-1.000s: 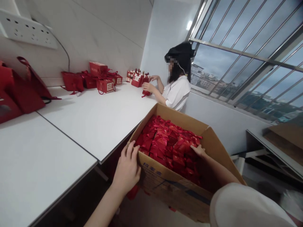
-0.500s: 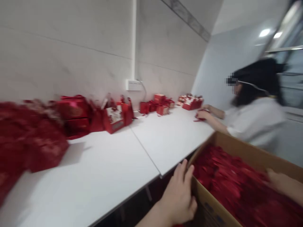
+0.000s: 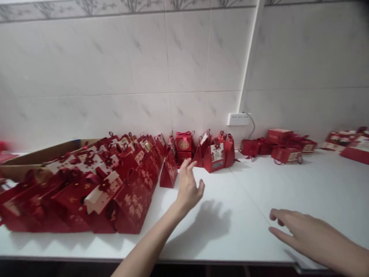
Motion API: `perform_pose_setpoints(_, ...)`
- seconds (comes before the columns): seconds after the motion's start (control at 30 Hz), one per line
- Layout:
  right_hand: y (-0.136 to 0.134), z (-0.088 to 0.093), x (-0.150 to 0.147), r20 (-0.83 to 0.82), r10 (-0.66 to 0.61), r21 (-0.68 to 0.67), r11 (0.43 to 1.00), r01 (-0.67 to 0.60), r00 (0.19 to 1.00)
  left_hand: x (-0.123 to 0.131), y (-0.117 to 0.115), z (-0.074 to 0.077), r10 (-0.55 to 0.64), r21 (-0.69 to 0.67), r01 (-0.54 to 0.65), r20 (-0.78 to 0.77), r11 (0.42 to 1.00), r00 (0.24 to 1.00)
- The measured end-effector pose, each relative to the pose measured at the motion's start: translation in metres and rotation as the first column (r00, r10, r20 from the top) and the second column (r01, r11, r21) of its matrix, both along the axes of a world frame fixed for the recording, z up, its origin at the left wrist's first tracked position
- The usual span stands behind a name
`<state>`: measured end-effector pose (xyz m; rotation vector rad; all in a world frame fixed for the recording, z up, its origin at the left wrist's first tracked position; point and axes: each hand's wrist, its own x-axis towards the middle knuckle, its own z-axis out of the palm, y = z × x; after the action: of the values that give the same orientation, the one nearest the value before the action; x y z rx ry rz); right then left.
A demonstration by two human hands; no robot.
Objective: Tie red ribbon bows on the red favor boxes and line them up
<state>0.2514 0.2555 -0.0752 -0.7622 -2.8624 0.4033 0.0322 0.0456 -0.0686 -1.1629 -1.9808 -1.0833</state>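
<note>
My left hand (image 3: 188,186) hovers over the white table (image 3: 219,242), fingers apart and holding nothing. Just beyond its fingertips stands a small red triangular gift box (image 3: 168,169). To the left, several red gift boxes (image 3: 135,204) with ribbon loops and floral tags are packed in rows. My right hand (image 3: 300,231) is above the table at the lower right, its thumb apart from the fingers and nothing in it. Past the left hand, by the wall, are a red box with a pink bow (image 3: 184,144) and a gift box with a white floral panel (image 3: 216,157).
Behind the rows lies an open cardboard carton (image 3: 49,152). Small red boxes (image 3: 285,154) are grouped at the back right, and more boxes (image 3: 357,148) stand at the right edge. A power strip (image 3: 238,119) is mounted on the tiled wall.
The view has swung left, taking the co-worker and the carton of red items out of sight. My left hand has left the carton's rim; my right hand has come out of it, empty.
</note>
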Motion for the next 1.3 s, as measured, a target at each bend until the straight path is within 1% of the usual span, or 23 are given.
perform_pose_setpoints(0.07,-0.026,0.001,-0.026,0.194,0.134,-0.014,0.991,-0.134,0.972,-0.028,-0.017,-0.003,0.221,0.025,-0.221,-0.014,0.975,0.975)
perform_pose_setpoints(0.1,-0.038,0.002,-0.038,0.257,0.186,-0.019,0.982,-0.187,0.949,-0.039,-0.024,-0.005,0.305,0.023,-0.305,-0.002,0.952,0.952)
perform_pose_setpoints(0.13,-0.049,0.002,-0.048,0.288,0.228,-0.019,0.972,-0.233,0.93,-0.047,-0.029,-0.009,0.368,0.015,-0.368,0.016,0.93,0.93)
perform_pose_setpoints(0.2,-0.067,0.001,-0.067,0.319,0.314,-0.026,0.946,-0.323,0.894,-0.058,-0.037,-0.017,0.444,-0.005,-0.445,0.056,0.896,0.894)
perform_pose_setpoints(0.3,-0.088,-0.002,-0.091,0.338,0.41,-0.045,0.906,-0.421,0.847,-0.066,-0.04,-0.031,0.503,-0.058,-0.502,0.184,0.863,0.844)
perform_pose_setpoints(0.4,-0.1,-0.003,-0.114,0.331,0.459,-0.058,0.882,-0.468,0.824,-0.071,-0.039,-0.041,0.53,-0.123,-0.519,0.306,0.846,0.791)
perform_pose_setpoints(0.53,-0.105,0.002,-0.149,0.27,0.5,-0.08,0.864,-0.498,0.823,-0.08,-0.038,-0.048,0.58,-0.131,-0.571,0.313,0.81,0.752)
perform_pose_setpoints(0.6,-0.107,0.004,-0.166,0.224,0.537,-0.111,0.843,-0.526,0.813,-0.082,-0.038,-0.049,0.618,-0.115,-0.618,0.317,0.778,0.719)
perform_pose_setpoints(0.67,-0.109,0.003,-0.18,0.17,0.582,-0.146,0.813,-0.564,0.795,-0.082,-0.038,-0.049,0.644,-0.1,-0.645,0.273,0.758,0.714)
perform_pose_setpoints(0.7,-0.11,0.001,-0.185,0.14,0.603,-0.159,0.797,-0.583,0.785,-0.08,-0.038,-0.048,0.646,-0.092,-0.644,0.23,0.759,0.728)
perform_pose_setpoints(0.73,-0.111,-0.002,-0.188,0.109,0.621,-0.162,0.781,-0.603,0.776,-0.077,-0.038,-0.047,0.631,-0.09,-0.626,0.176,0.774,0.755)
perform_pose_setpoints(0.77,-0.113,-0.005,-0.191,0.079,0.635,-0.156,0.769,-0.62,0.768,-0.074,-0.038,-0.046,0.592,-0.106,-0.583,0.116,0.805,0.797)
perform_pose_setpoints(0.8,-0.115,-0.009,-0.192,0.052,0.642,-0.139,0.763,-0.631,0.765,-0.07,-0.038,-0.044,0.529,-0.155,-0.514,0.075,0.844,0.845)
perform_pose_setpoints(0.83,-0.117,-0.012,-0.192,0.03,0.642,-0.113,0.764,-0.635,0.766,-0.067,-0.038,-0.043,0.45,-0.23,-0.425,0.067,0.876,0.891)
perform_pose_setpoints(0.87,-0.119,-0.015,-0.192,0.016,0.635,-0.086,0.771,-0.631,0.773,-0.063,-0.037,-0.043,0.374,-0.311,-0.329,0.094,0.891,0.923)
perform_pose_setpoints(0.9,-0.12,-0.018,-0.192,0.002,0.622,-0.057,0.781,-0.621,0.783,-0.061,-0.037,-0.043,0.319,-0.389,-0.246,0.134,0.888,0.938)
perform_pose_setpoints(0.93,-0.12,-0.021,-0.192,-0.013,0.613,-0.034,0.789,-0.613,0.79,-0.059,-0.036,-0.044,0.297,-0.449,-0.189,0.183,0.873,0.937)
perform_pose_setpoints(0.97,-0.119,-0.024,-0.191,-0.033,0.61,-0.023,0.791,-0.611,0.792,-0.059,-0.035,-0.046,0.31,-0.485,-0.168,0.229,0.858,0.923)
perform_pose_setpoints(1.07,-0.115,-0.034,-0.191,-0.125,0.617,-0.046,0.778,-0.626,0.777,-0.064,-0.03,-0.052,0.406,-0.518,-0.207,0.305,0.83,0.862)
perform_pose_setpoints(1.13,-0.113,-0.042,-0.19,-0.197,0.607,-0.068,0.775,-0.629,0.77,-0.07,-0.028,-0.054,0.448,-0.528,-0.227,0.338,0.818,0.828)
perform_pose_setpoints(1.23,-0.11,-0.052,-0.19,-0.294,0.597,-0.055,0.769,-0.637,0.746,-0.078,-0.025,-0.053,0.47,-0.542,-0.227,0.364,0.809,0.804)
perform_pose_setpoints(1.3,-0.102,-0.052,-0.19,-0.365,0.602,-0.028,0.756,-0.654,0.71,-0.08,-0.026,-0.053,0.454,-0.553,-0.205,0.363,0.808,0.813)
